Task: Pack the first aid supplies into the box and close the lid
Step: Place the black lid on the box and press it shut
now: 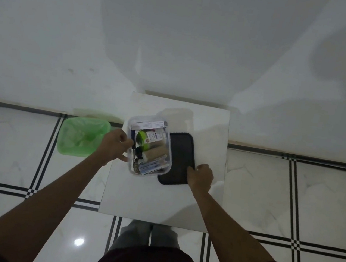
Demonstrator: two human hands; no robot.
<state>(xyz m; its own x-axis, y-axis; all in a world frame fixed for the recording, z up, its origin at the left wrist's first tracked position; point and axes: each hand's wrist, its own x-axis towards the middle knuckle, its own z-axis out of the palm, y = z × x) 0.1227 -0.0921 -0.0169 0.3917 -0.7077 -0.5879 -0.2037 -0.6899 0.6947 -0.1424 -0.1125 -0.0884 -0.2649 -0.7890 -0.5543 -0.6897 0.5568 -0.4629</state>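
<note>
A clear plastic box (169,152) stands open on a small white table (157,200). It holds several supplies: a green tape roll (141,140), a white bottle (154,137), a beige bandage roll (155,151), a flat carton (148,125) and antiseptic packets (150,170). My left hand (114,144) grips the box's left wall, fingertips beside a small dark item at the rim. A black tray (181,154) lies right of the box, touching it. My right hand (201,176) holds the tray's near right edge. A translucent lid (177,116) sits behind the box.
A bin lined with a green bag (81,137) stands on the tiled floor left of the table. A white wall runs right behind the table. My legs are at the table's near edge.
</note>
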